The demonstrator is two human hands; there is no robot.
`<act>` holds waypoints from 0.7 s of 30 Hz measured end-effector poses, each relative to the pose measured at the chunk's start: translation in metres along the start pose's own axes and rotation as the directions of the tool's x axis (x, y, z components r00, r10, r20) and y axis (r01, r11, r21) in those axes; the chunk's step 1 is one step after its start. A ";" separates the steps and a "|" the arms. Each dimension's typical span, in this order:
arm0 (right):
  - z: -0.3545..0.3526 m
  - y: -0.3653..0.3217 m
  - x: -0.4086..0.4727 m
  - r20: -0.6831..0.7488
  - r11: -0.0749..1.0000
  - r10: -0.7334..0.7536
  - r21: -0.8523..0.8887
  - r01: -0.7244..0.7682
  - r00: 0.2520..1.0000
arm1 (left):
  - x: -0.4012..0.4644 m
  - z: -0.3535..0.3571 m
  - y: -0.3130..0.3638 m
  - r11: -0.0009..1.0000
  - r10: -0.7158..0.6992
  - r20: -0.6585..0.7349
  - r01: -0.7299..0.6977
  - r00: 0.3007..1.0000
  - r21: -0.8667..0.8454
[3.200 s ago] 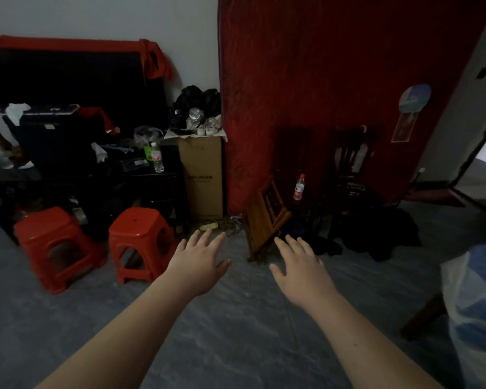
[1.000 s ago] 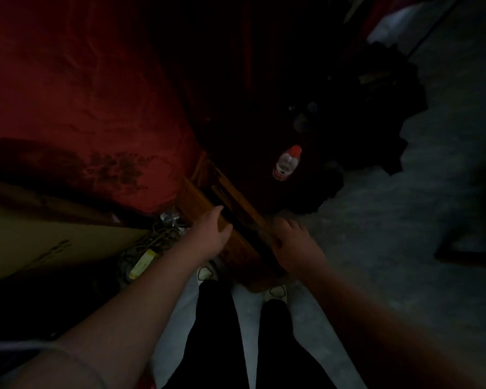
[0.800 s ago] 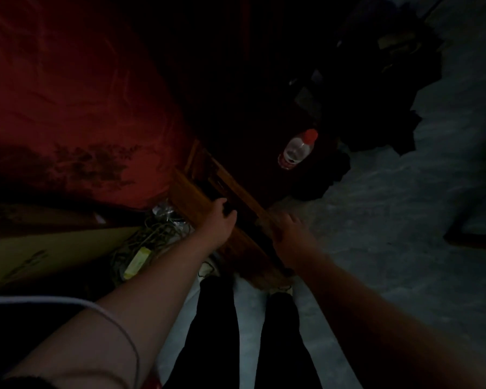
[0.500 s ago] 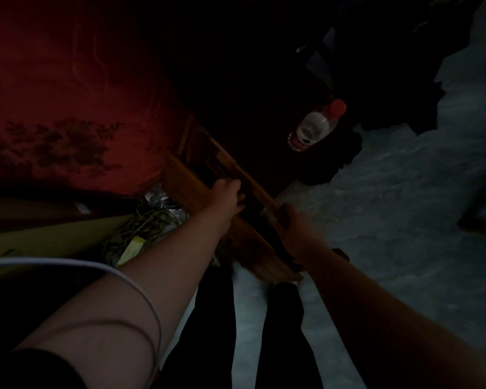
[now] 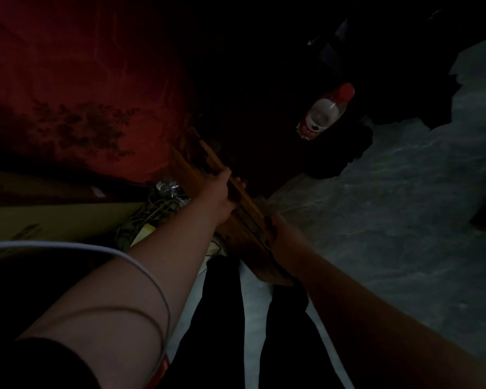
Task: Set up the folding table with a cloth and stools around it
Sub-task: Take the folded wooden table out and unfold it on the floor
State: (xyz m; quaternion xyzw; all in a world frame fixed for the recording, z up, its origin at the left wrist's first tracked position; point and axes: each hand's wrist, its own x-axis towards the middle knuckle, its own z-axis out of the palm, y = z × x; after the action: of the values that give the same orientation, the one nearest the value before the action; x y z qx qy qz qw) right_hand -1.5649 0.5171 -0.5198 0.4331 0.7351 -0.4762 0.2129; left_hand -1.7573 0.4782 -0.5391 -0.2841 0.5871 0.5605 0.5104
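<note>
Very dim; upper centre of the frame is near black, detail lost there. Folded wooden table (image 5: 244, 220) sits at centre, tilted, leaning toward the red cloth (image 5: 76, 88) at upper left; its far end fades into shadow. Left hand (image 5: 218, 196) wraps the upper slat, fingers curled over it. Right hand (image 5: 272, 228) closes on the lower edge, fingertips hidden behind the wood. Plastic bottle (image 5: 324, 112) with red cap, right of centre, against dark clothing. Cardboard box (image 5: 54, 223) and tangled cords (image 5: 152, 211) at left. White cable (image 5: 141, 265) crosses the left forearm. Dark trouser legs below; grey floor (image 5: 404, 206) at right.
</note>
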 end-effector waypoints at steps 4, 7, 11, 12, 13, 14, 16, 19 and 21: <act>0.012 -0.005 -0.009 0.022 0.999 -0.027 0.020 0.026 0.999 | -0.017 -0.015 -0.003 0.999 -0.031 0.005 0.031 0.999 -0.030; 0.023 -0.005 -0.022 0.037 0.997 -0.069 -0.022 0.070 0.997 | -0.036 -0.029 -0.006 0.996 -0.004 0.016 0.006 1.000 -0.085; 0.026 -0.015 -0.044 0.089 0.992 -0.108 -0.055 0.114 0.990 | -0.067 -0.056 -0.014 0.988 0.050 -0.004 -0.050 0.999 -0.148; 0.024 -0.018 -0.051 0.110 0.988 -0.127 -0.071 0.135 0.986 | -0.076 -0.063 -0.017 0.984 0.059 -0.024 -0.062 0.998 -0.168; 0.022 -0.021 -0.059 0.131 0.984 -0.141 -0.092 0.154 0.981 | -0.086 -0.067 -0.021 0.979 0.061 -0.039 -0.067 0.997 -0.193; 0.018 -0.023 -0.068 0.151 0.978 -0.153 -0.118 0.172 0.977 | -0.097 -0.072 -0.025 0.973 0.061 -0.052 -0.072 0.997 -0.221; 0.007 -0.027 -0.085 0.195 0.964 -0.166 -0.176 0.201 0.967 | -0.122 -0.078 -0.035 0.956 0.074 -0.070 -0.091 0.995 -0.280; -0.014 -0.030 -0.113 0.242 0.931 -0.206 -0.249 0.266 0.948 | -0.161 -0.084 -0.053 0.909 0.111 -0.061 -0.126 0.992 -0.398; -0.026 -0.033 -0.134 0.250 0.893 -0.255 -0.309 0.327 0.934 | -0.188 -0.089 -0.063 0.866 0.139 -0.075 -0.158 0.987 -0.474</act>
State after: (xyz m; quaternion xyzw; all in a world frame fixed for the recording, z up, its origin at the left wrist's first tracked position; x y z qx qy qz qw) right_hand -1.5181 0.4761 -0.3937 0.2228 0.8383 -0.4078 0.2852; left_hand -1.6655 0.3356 -0.4034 -0.3661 0.4605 0.7199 0.3684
